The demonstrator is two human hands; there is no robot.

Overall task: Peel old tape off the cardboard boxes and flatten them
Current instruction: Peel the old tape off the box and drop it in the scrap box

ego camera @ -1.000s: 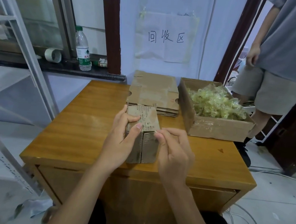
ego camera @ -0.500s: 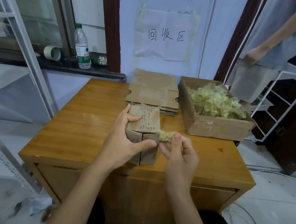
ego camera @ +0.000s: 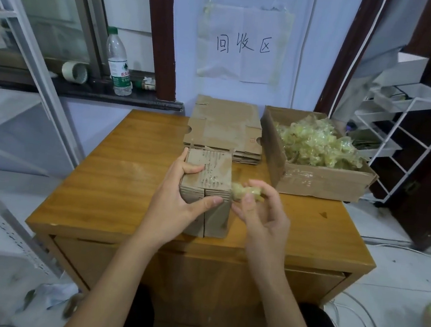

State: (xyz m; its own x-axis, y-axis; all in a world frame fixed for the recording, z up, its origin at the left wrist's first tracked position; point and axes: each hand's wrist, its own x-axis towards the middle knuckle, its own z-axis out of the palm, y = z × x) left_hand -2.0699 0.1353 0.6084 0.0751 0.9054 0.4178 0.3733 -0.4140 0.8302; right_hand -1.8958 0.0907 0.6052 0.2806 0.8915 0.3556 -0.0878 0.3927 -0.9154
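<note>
Our left hand clamps the small brown cardboard box steady on the table; our right hand pinches what looks like 1 crumpled yellowish tape wad, ready for discarding.

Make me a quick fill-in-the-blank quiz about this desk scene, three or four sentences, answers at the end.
1. The left hand holds the small cardboard ____ on the desk.
2. The right hand pinches a crumpled wad of ____.
3. The open box at the right is full of peeled ____.
4. The flattened cardboard stack lies ____ the small box.

Answers: box; tape; tape; behind
</note>
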